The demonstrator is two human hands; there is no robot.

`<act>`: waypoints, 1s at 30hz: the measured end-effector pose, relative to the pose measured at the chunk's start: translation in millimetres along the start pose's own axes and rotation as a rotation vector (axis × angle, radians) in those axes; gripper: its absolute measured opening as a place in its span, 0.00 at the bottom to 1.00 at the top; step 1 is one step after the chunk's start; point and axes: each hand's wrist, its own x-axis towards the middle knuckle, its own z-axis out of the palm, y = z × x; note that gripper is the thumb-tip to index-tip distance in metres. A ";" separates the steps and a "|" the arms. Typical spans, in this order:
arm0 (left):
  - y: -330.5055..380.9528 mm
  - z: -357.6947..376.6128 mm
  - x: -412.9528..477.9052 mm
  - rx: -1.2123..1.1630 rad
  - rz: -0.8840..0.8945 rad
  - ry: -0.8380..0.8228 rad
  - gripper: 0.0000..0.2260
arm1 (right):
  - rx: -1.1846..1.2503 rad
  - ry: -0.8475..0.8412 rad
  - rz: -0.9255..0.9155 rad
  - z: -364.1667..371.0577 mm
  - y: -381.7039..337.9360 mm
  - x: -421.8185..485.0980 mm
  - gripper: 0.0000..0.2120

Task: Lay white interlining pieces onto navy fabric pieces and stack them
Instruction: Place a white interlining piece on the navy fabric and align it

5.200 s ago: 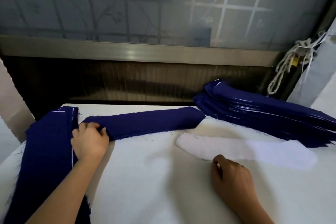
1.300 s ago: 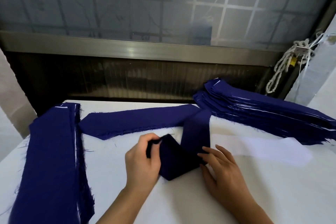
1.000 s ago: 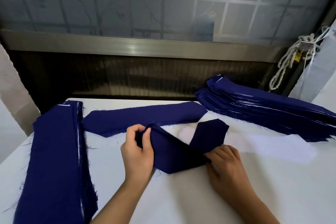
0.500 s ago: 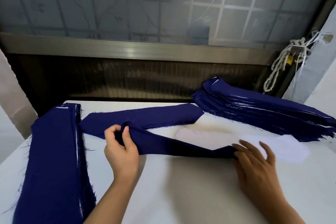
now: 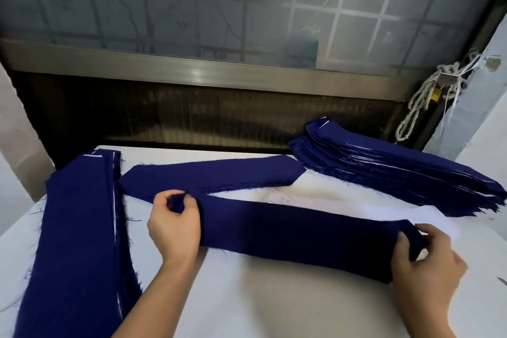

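A long navy fabric piece (image 5: 296,230) is stretched across the white table between my hands. My left hand (image 5: 172,228) pinches its left end, and my right hand (image 5: 425,263) grips its right end, where a bit of white shows under the fingers. White interlining (image 5: 428,217) lies on the table behind it, mostly covered by the navy piece. Another single navy piece (image 5: 214,177) lies flat farther back. A stack of navy pieces (image 5: 79,241) with white edges showing runs along the left side.
A tall fanned pile of navy pieces (image 5: 397,173) sits at the back right. The white table (image 5: 274,307) ends at a dark gap below a metal window frame (image 5: 192,71). A knotted white rope (image 5: 422,99) hangs at the right wall.
The navy piece was folded between my hands; I have pulled it out straight, my left hand going left and my right hand going right. It now covers most of the white interlining.
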 end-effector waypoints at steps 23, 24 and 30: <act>-6.5 1.2 -9.5 0.745 0.519 -0.190 0.14 | -0.455 -0.149 0.009 9.1 7.7 4.0 0.16; -6.9 2.0 -9.9 0.704 0.563 -0.229 0.12 | -0.481 -0.130 -0.078 11.5 6.1 1.8 0.15; -18.3 11.6 -14.6 0.599 0.661 -0.517 0.10 | -0.390 -0.354 -0.587 35.9 -11.0 -0.7 0.11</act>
